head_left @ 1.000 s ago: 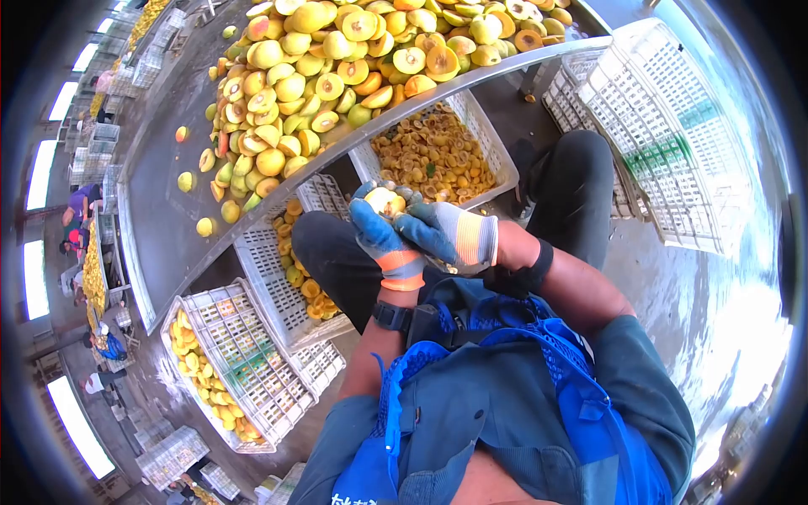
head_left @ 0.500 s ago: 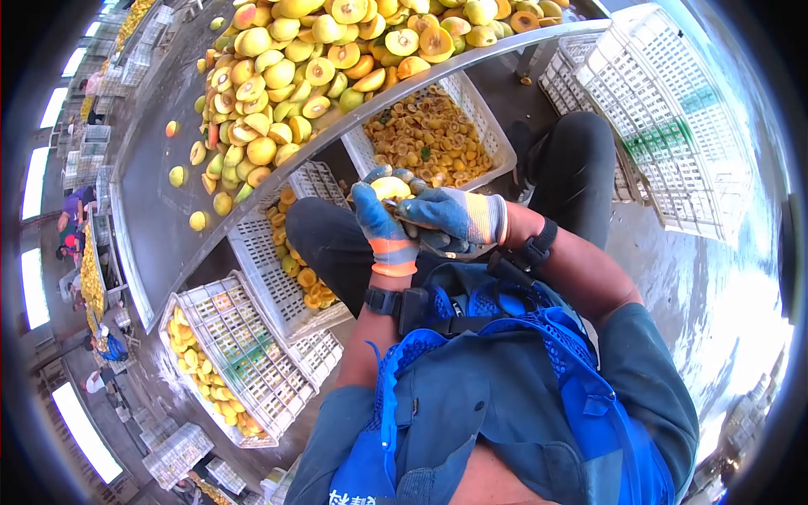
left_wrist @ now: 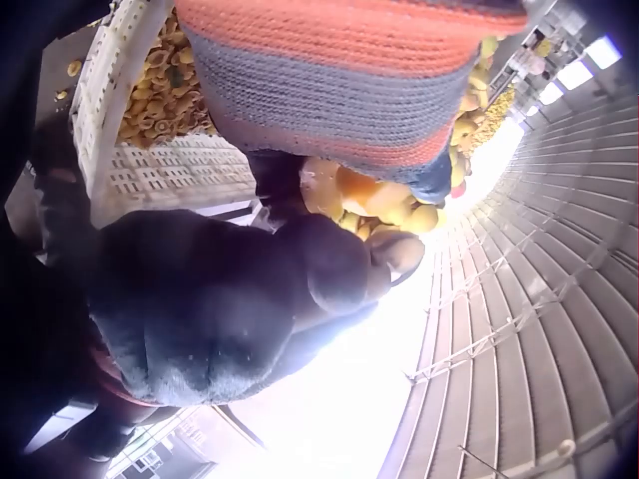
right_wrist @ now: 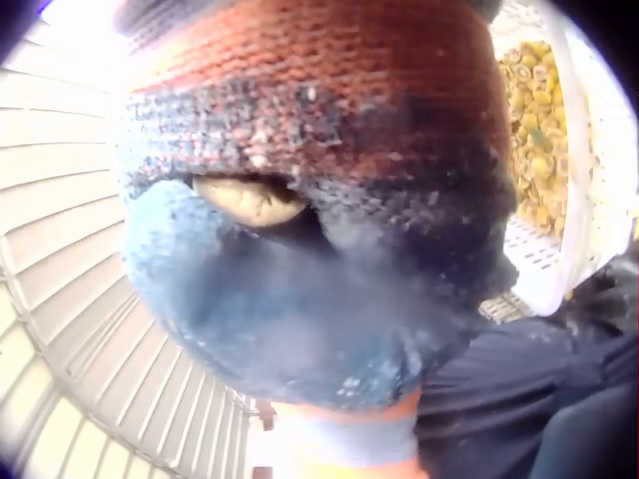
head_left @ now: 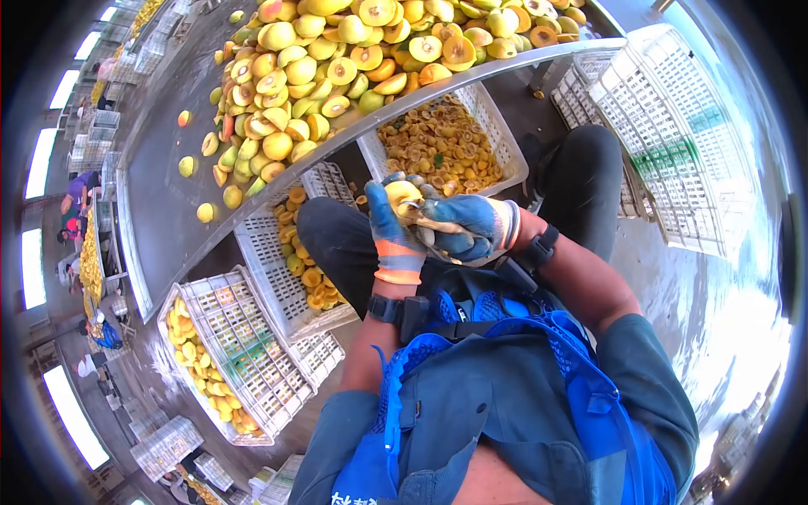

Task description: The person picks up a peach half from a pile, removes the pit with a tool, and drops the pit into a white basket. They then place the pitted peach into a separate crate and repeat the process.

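Observation:
In the head view, my gloved left hand point(head_left: 392, 231) cups a yellow peach half point(head_left: 404, 194) between thumb and fingers, above my lap. My gloved right hand point(head_left: 471, 220) is close against it, gripping a wooden-handled tool point(head_left: 444, 225) whose curved metal tip lies at the peach's cut face. The pale handle end point(right_wrist: 252, 201) shows between the glove's folds in the right wrist view. From the left wrist, the striped cuff and dark right glove point(left_wrist: 200, 299) cover most of the work.
Halved peaches point(head_left: 295, 93) are heaped on the metal table point(head_left: 164, 168) ahead. Beneath its edge stand a crate point(head_left: 507, 139) of small brown-yellow pieces and a crate point(head_left: 269, 269) of peach halves. Another filled crate point(head_left: 252, 353) is at left, stacked white crates point(head_left: 673, 151) at right.
My right hand has turned over at the peach, bringing the tool's handle and metal tip into sight. My left hand keeps hold of the fruit. The head view has shifted slightly.

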A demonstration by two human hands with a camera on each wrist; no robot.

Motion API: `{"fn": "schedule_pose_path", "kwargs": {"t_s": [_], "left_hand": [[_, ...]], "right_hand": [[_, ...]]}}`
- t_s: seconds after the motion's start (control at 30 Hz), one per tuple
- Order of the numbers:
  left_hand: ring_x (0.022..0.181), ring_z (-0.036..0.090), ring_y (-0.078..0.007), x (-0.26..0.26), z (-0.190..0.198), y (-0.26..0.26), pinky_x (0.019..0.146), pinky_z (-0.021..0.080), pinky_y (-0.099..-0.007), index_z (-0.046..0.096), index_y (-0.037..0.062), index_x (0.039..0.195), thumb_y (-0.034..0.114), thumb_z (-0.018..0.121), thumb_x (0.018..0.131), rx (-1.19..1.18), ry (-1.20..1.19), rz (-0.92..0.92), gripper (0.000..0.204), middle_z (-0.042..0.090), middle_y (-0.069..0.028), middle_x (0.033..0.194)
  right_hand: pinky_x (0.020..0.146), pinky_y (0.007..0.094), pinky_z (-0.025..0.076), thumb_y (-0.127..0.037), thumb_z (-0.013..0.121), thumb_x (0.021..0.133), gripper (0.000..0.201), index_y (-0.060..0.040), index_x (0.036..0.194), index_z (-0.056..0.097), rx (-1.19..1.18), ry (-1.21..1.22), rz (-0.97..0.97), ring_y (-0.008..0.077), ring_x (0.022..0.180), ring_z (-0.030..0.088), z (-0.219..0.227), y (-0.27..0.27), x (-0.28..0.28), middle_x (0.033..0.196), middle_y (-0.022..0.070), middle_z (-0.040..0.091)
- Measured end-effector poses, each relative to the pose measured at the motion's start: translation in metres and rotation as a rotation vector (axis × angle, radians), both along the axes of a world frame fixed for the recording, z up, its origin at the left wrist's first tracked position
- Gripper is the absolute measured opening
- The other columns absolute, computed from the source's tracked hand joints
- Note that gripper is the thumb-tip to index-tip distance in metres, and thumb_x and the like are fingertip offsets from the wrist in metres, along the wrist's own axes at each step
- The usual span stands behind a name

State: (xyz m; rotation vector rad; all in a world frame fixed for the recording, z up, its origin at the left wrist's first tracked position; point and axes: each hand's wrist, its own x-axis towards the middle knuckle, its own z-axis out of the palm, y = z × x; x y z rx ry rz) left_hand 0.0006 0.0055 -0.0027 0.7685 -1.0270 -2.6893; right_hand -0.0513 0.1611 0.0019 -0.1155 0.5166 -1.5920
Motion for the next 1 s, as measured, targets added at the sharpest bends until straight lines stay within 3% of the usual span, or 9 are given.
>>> {"fn": "schedule_pose_path", "kwargs": {"t_s": [0.13,0.17,0.23,0.37,0.47,0.6,0.63,0.77,1.0], "left_hand": [[0.094,0.071,-0.0266,0.015,0.012,-0.053,0.083,0.063,-0.0403,0.063,0.004,0.119,0.039,0.061,0.104,-0.122,0.085,0.245,0.038,0.071,-0.0153,0.104],[0.093,0.071,-0.0263,0.022,0.023,-0.075,0.083,0.063,-0.0379,0.063,0.003,0.118,0.035,0.061,0.104,-0.26,0.052,0.303,0.035,0.071,-0.0154,0.104],[0.088,0.071,-0.0248,0.036,0.033,-0.125,0.08,0.061,-0.0352,0.065,0.0015,0.112,0.031,0.066,0.102,-0.552,-0.039,0.451,0.031,0.071,-0.0162,0.102],[0.098,0.068,-0.0345,0.068,0.023,-0.22,0.092,0.054,-0.0435,0.07,-0.0013,0.116,0.026,0.077,0.094,-2.324,-0.57,0.289,0.036,0.072,-0.0175,0.109],[0.106,0.065,-0.0387,0.013,0.042,-0.197,0.099,0.05,-0.0468,0.071,0.0002,0.118,0.022,0.079,0.09,-1.892,-0.207,0.244,0.037,0.071,-0.021,0.112],[0.116,0.062,-0.0419,-0.106,0.014,-0.165,0.103,0.05,-0.0465,0.067,0.0023,0.124,0.018,0.072,0.091,-1.967,0.039,-0.021,0.037,0.066,-0.0231,0.123],[0.116,0.062,-0.0426,-0.133,0.005,-0.16,0.101,0.051,-0.048,0.065,0.0043,0.129,0.018,0.069,0.092,-2.088,0.036,-0.064,0.04,0.064,-0.0223,0.128],[0.112,0.065,-0.0418,-0.185,0.003,-0.143,0.092,0.055,-0.0501,0.068,0.0166,0.13,0.018,0.069,0.09,-2.221,-0.332,-0.432,0.04,0.063,-0.0202,0.129],[0.103,0.065,-0.044,-0.178,-0.001,-0.142,0.083,0.054,-0.0535,0.064,0.0106,0.114,0.025,0.071,0.091,-2.263,-0.334,-0.417,0.028,0.067,-0.0221,0.111]], "right_hand": [[0.039,0.0177,0.029,-0.051,0.053,0.107,0.042,-0.0108,0.105,0.065,0.188,0.301,-0.123,0.0008,0.043,0.038,0.019,-0.004,0.008,0.061,-0.0071,0.047],[0.044,0.0286,0.043,-0.049,0.054,0.106,0.044,-0.0067,0.107,0.065,0.204,0.372,-0.106,0.013,0.048,0.054,0.0,-0.002,0.004,0.066,0.0026,0.06],[0.06,0.047,0.054,-0.045,0.056,0.104,0.044,-0.0021,0.111,0.065,0.541,1.405,-0.39,0.0358,0.063,0.069,-0.033,-0.004,0.009,0.079,0.0184,0.071],[0.077,0.0572,0.054,-0.043,0.059,0.1,0.049,0.0002,0.121,0.06,0.977,1.547,0.073,0.0499,0.085,0.069,-0.048,0.011,0.001,0.09,0.03,0.071],[0.075,0.0584,0.053,-0.043,0.058,0.1,0.053,0.0023,0.128,0.057,0.957,1.487,0.003,0.051,0.081,0.069,-0.054,0.011,0.004,0.086,0.0298,0.071],[0.072,0.0583,0.054,-0.043,0.057,0.1,0.055,0.0037,0.128,0.057,0.971,1.453,-0.226,0.0519,0.079,0.068,-0.072,0.005,0.005,0.084,0.0308,0.07],[0.072,0.0586,0.054,-0.043,0.057,0.1,0.055,0.0038,0.128,0.057,0.973,1.413,-0.348,0.052,0.079,0.068,-0.081,0.006,0.002,0.084,0.0311,0.07],[0.072,0.0596,0.053,-0.038,0.058,0.1,0.048,0.0039,0.123,0.059,1.071,1.496,0.036,0.0519,0.079,0.068,-0.081,0.008,-0.014,0.086,0.0315,0.07],[0.071,0.0513,0.054,-0.034,0.062,0.101,0.038,0.0029,0.109,0.061,0.868,1.271,-0.318,0.0479,0.08,0.069,-0.057,0.004,-0.013,0.084,0.0293,0.07]]}}
